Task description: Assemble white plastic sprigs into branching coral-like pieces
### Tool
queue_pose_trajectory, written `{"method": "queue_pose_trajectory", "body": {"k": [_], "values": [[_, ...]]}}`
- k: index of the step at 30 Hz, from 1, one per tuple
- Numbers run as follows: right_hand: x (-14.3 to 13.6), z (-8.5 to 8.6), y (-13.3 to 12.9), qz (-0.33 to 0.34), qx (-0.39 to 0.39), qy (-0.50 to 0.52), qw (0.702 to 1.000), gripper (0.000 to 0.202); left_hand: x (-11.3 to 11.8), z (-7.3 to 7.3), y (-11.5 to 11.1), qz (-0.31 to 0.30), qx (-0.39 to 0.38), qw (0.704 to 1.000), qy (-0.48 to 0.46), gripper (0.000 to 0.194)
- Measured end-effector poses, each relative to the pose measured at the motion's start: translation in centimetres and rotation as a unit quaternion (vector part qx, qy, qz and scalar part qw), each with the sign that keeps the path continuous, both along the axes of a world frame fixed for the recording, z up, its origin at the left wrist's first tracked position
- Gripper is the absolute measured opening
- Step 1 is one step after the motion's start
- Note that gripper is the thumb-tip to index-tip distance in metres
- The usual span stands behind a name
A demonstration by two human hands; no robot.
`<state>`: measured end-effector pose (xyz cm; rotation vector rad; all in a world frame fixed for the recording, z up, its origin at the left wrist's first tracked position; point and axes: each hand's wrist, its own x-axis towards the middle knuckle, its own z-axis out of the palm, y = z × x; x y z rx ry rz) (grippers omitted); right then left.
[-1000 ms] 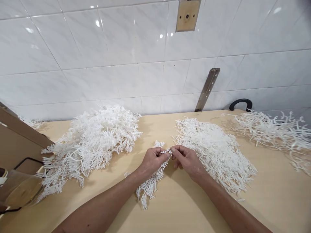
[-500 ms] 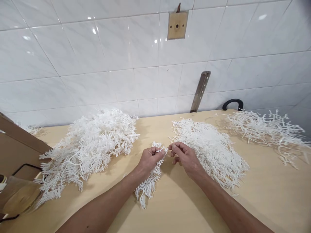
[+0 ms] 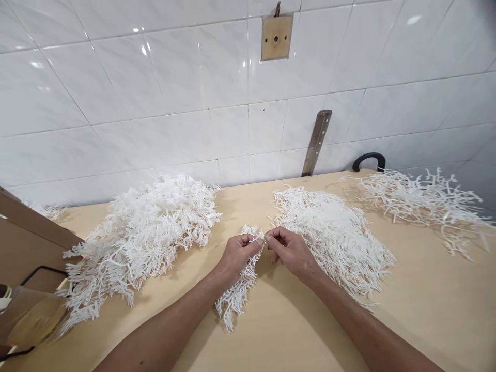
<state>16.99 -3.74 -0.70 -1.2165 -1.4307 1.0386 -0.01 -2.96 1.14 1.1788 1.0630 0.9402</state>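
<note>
A white, many-branched plastic-looking sprig (image 3: 237,299) is pinched in my left hand (image 3: 241,256), between thumb and fingertips. Its lower end hangs below the palm, near or on the table. My right hand (image 3: 291,253) is closed in a pinch at the sprig's right edge, the fingertips almost meeting the left ones. Whatever lies between the right fingertips is too small to make out. Just beyond the right hand spreads a pile of short white bits (image 3: 329,222). Left of my hands lies a larger heap of white branched sprigs (image 3: 155,227).
Bare, thin white branched stems (image 3: 422,201) lie at the far right, near a black curved handle (image 3: 370,156). A metal strip (image 3: 316,142) leans on the tiled wall (image 3: 174,93). A brown box-like object (image 3: 34,232) and a clear container (image 3: 33,318) stand at the left.
My right hand has moved slightly left, and its fingertips have closed in on the sprig's edge. My left hand keeps its hold. The view has shifted slightly.
</note>
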Motion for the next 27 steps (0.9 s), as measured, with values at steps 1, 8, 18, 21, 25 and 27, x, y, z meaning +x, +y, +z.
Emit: {"method": "queue_pose_trajectory", "body": {"k": [1, 8, 18, 21, 25, 27], "values": [[0.0, -0.01, 0.02, 0.003, -0.01, 0.012, 1.0, 0.031, -0.01, 0.08, -0.02, -0.006, 0.0, 1.0, 0.0, 0.042], [0.0, -0.07, 0.21, 0.027, -0.027, 0.049, 0.998, 0.031, 0.04, 0.57, -0.06, -0.014, 0.005, 1.0, 0.007, 0.046], [0.17, -0.16, 0.28, 0.01, -0.039, 0.022, 0.999, 0.033, -0.16, 0.11, 0.33, -0.002, -0.015, 1.0, 0.019, 0.044], [0.18, -0.05, 0.22, 0.01, -0.029, -0.001, 1.0, 0.031, -0.17, -0.02, 0.48, -0.002, -0.009, 1.0, 0.025, 0.043], [0.31, -0.21, 0.19, 0.005, 0.002, -0.037, 0.999, 0.025, 0.06, 0.22, 0.38, 0.005, -0.004, 0.999, 0.039, 0.044], [0.37, -0.56, 0.2, 0.005, 0.016, -0.047, 0.999, 0.022, 0.2, 0.34, 0.24, 0.015, 0.007, 0.999, 0.051, 0.043]]}}
